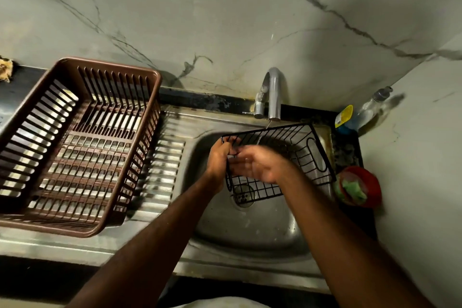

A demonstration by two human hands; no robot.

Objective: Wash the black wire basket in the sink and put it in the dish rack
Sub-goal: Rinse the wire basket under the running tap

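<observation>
dish rack (75, 142) stands open-topped left; faucet (273, 92) overhangs the sink (250, 232).

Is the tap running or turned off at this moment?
Running: a thin stream falls from the tap into the wire basket.

We are finding no legible text, brand or number anywhere. The yellow label (344, 115) on the container by the tap is showing print, but it is too small and blurred to read.

One head-worn view — looking steeply down, close over the sink (250, 232) — slightly blurred, perhaps facing the wall (225, 20).
</observation>
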